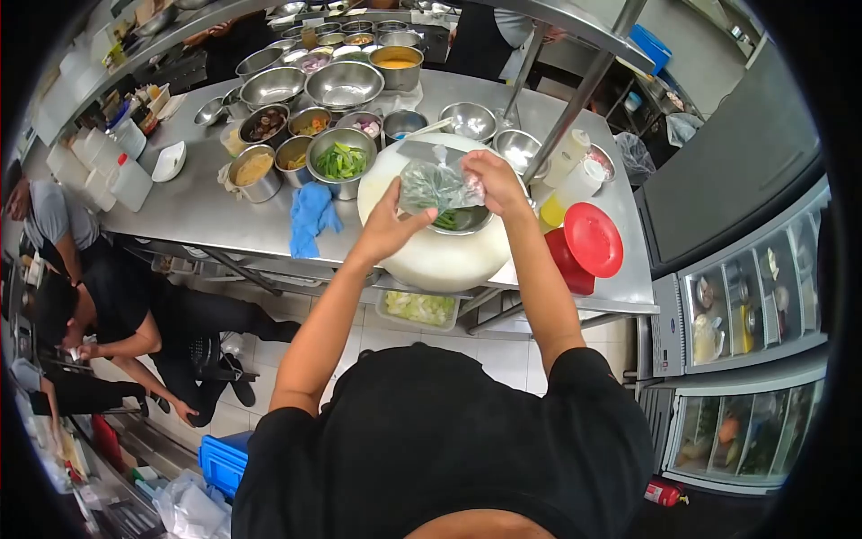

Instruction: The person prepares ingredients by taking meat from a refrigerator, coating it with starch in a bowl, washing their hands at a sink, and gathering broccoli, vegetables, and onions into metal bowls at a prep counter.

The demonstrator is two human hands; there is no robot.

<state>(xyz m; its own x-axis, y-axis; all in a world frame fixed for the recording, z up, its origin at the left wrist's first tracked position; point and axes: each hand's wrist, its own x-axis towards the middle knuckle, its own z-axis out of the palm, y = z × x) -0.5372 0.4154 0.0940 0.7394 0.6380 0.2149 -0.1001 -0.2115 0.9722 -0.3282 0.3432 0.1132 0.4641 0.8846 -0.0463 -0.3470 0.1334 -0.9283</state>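
Between my two hands is a clear plastic bag [429, 187] with green leaves inside. My left hand [388, 225] grips its lower left side, thumb across the front. My right hand [494, 182] pinches its upper right part. Just below the bag, partly hidden by it, a metal bowl [474, 230] holds chopped greens. The bowl stands on a thick round white chopping board [440, 265]. Behind the bag, a cleaver [415, 149] lies on the board, its light handle pointing up to the right.
Metal bowls of cut food, including green vegetables [341, 160], crowd the counter's left and back. A blue cloth [312, 220] hangs at the front edge. Red plate [594, 240] and squeeze bottles [575, 184] stand right. A shelf post [584, 94] rises nearby. People sit at left.
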